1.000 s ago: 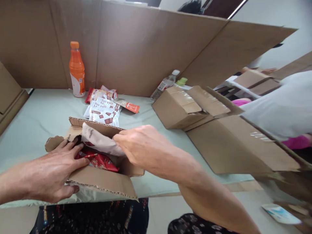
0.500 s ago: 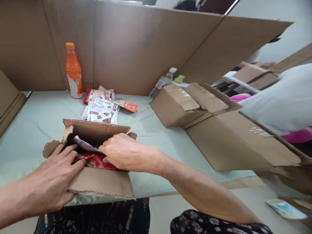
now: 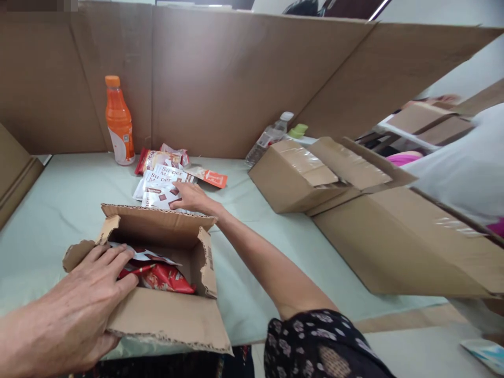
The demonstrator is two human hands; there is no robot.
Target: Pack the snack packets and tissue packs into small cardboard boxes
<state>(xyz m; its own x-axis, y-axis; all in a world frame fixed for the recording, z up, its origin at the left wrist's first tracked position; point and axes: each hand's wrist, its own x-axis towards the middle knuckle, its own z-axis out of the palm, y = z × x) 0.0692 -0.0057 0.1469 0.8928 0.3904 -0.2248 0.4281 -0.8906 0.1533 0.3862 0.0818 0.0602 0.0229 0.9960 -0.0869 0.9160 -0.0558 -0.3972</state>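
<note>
Hands at work over an open cardboard box [image 3: 157,315] in the lower left of the frame, on a pale green table [image 3: 59,194]. The left hand [image 3: 74,315] lies flat on the box's near-left corner, fingers spread and loose, fingertips reaching over the edge to touch a red snack packet [image 3: 167,277] inside — nothing is gripped. A white packet [image 3: 145,255] lies partly over the red one.

The right hand [image 3: 191,198] stretches past the box's far flap toward the centre of the frame, fingers slightly apart, resting on a stack of white snack packets [image 3: 159,184] with brown squares printed on them; whether it has pinched one, I cannot tell. Just behind the stack lie a red packet [image 3: 151,157] and an orange packet [image 3: 210,177]. An orange drink bottle [image 3: 118,123] stands upright in the upper left, against a cardboard wall [image 3: 220,79]. Right of centre sit a taped carton [image 3: 293,176] and a clear water bottle [image 3: 270,137] lying tilted behind it.
</note>
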